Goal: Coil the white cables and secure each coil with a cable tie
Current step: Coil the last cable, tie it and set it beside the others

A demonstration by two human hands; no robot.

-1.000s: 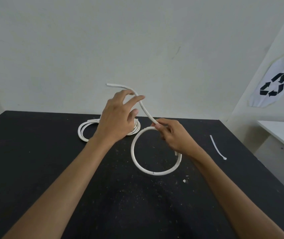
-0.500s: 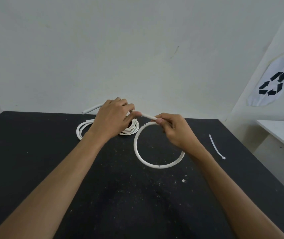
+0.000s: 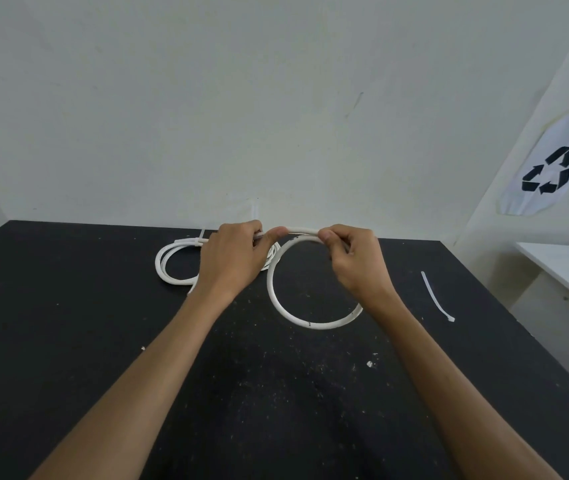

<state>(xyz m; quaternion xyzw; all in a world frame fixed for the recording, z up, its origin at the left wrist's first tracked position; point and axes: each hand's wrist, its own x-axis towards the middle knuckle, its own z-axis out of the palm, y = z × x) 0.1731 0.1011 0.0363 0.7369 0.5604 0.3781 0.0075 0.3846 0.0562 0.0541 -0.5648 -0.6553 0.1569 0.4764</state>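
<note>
Since a second ago my left hand (image 3: 238, 261) has come down from up high, and now both hands meet at the top of the white cable (image 3: 307, 323) loop, which leans up off the black surface (image 3: 68, 323). My right hand (image 3: 352, 261) fingers pinch the top so the ring stays round, and my left fingers clench the loose end to lay it along the loop. I think the cable tie (image 3: 437, 299) waits nearby for this coil, behind the done coil (image 3: 172, 268), and the only sign is a recycling sign (image 3: 549, 174) with no words.
</note>
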